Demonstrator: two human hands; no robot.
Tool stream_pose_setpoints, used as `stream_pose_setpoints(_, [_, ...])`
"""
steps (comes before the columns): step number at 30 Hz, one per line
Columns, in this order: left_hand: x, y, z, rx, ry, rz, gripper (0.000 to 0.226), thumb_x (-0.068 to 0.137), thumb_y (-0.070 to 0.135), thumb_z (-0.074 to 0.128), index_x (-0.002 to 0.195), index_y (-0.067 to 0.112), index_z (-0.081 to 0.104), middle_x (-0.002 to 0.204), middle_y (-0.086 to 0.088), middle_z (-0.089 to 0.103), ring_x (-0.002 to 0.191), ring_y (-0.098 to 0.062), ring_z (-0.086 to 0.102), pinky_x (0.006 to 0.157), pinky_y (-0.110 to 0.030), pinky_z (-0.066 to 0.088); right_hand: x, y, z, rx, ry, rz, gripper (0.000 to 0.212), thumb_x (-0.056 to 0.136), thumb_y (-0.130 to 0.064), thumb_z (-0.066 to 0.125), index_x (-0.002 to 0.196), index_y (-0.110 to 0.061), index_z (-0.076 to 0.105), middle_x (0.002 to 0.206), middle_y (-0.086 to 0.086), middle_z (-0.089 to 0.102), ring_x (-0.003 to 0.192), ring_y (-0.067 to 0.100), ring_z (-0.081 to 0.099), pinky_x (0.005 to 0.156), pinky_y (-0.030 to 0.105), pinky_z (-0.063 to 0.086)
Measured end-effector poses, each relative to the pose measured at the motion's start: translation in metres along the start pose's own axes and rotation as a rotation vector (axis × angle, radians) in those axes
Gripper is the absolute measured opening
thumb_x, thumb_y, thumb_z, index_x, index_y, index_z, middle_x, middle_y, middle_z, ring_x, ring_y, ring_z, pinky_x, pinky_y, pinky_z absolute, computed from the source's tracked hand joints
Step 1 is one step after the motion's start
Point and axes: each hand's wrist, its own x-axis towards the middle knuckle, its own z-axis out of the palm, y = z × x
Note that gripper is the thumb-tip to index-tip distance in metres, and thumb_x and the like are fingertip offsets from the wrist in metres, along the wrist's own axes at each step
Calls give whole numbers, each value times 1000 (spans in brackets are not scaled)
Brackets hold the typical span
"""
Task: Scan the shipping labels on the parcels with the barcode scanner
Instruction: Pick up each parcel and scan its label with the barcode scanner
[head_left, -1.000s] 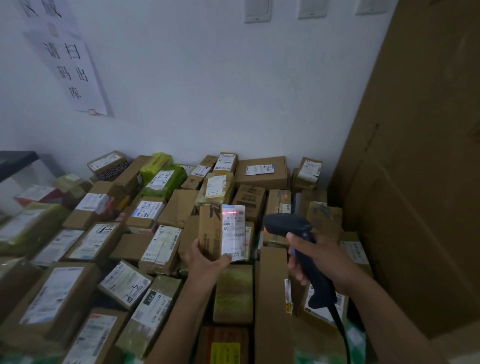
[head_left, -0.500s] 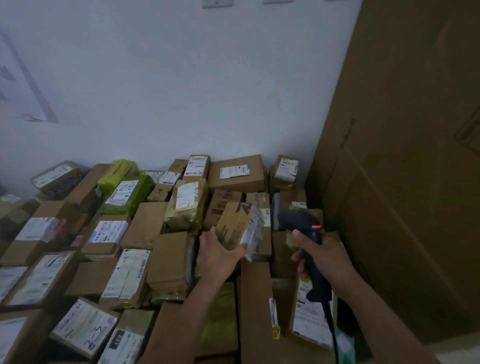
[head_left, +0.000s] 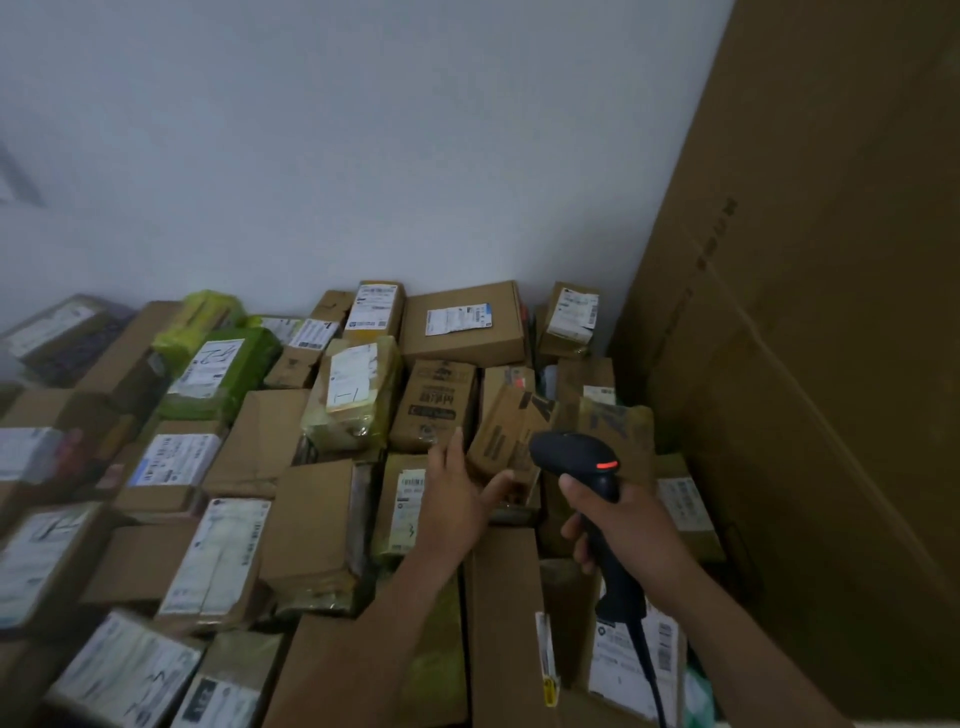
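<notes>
Near the right end of the parcel pile (head_left: 322, 519), left of the barcode scanner (head_left: 574, 457), the small brown parcel (head_left: 506, 434) lies tilted, no label showing — the left hand (head_left: 457, 501) sits beside it, fingers straight and spread, holding nothing. The right hand (head_left: 631, 530) is wrapped round the scanner's handle; the next parcel should be turned label-up and squared to the scanner head before triggering.

The right hand (head_left: 626, 525) covers most of the handle of the scanner (head_left: 576, 457), and the cable (head_left: 648, 670) runs off the bottom edge. The left hand (head_left: 457, 499) hides the near corner of a small box (head_left: 511, 431). Print on the labels (head_left: 457, 318) is too blurred to read. The parcels (head_left: 31, 556) at the left edge are smeared and cut off, as is what may be a paper sheet (head_left: 15, 176) on the wall (head_left: 363, 156).
</notes>
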Motion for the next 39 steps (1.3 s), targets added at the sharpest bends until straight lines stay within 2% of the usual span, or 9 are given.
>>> stream_pose_setpoints(3, [-4,-28,-13,50,103,-143,79,92,44,63,152,8,27,148,-15,33,134,-29,40,101,-33,42,3,0,10,21,-54,16,24,92,-32,66,93,-8,65,62,6,68,45,19,59,44,27,50])
stream_pose_setpoints(5, [-8,-48,-16,134,68,-281,80,90,40,68,150,7,26,143,-19,34,129,-32,41,98,-37,43,4,2,17,14,-72,25,28,91,-32,67,92,-4,64,65,10,66,44,19,59,44,29,50])
stream_pose_setpoints(8, [-15,-71,-11,220,-50,-404,104,81,54,73,152,9,12,146,-19,25,134,-35,33,106,-43,39,6,7,25,-25,-84,42,34,90,-34,69,91,0,65,67,13,66,45,21,59,45,29,50])
stream_pose_setpoints(11, [-18,-81,-1,301,-65,-454,128,68,71,72,151,6,1,150,-18,20,139,-34,27,111,-43,33,8,13,28,-56,-90,44,35,88,-35,70,89,0,66,65,13,66,47,24,60,47,31,52])
stream_pose_setpoints(14, [-18,-87,7,273,-58,-520,144,61,76,74,150,-1,-9,154,-18,14,143,-34,20,112,-44,30,9,18,29,-98,-92,48,35,87,-38,70,87,-4,67,67,17,68,49,25,62,49,32,53])
stream_pose_setpoints(22, [-34,-79,2,142,92,-430,142,58,64,81,153,1,-4,156,-16,15,144,-35,14,117,-45,21,-1,13,37,-105,-95,35,30,88,-37,70,81,-8,67,66,13,69,47,20,61,48,29,53])
stream_pose_setpoints(28, [-62,-43,-24,169,322,-300,137,60,65,81,155,1,5,145,-20,33,132,-36,32,108,-50,37,-20,-6,39,-117,-128,6,39,90,-40,67,74,-4,66,59,9,68,46,20,62,46,25,51])
stream_pose_setpoints(33, [-78,-25,-39,232,400,-232,131,59,56,86,152,-6,18,130,-28,46,115,-44,47,94,-56,44,-41,-18,29,16,-160,12,57,79,-49,70,87,7,64,70,19,67,54,26,61,50,30,53])
stream_pose_setpoints(39, [-86,-12,-42,310,429,-145,132,51,52,92,147,-6,23,132,-31,49,116,-47,52,93,-56,46,-62,-28,9,96,-198,67,60,68,-54,72,93,-1,64,70,16,69,52,21,63,47,28,51])
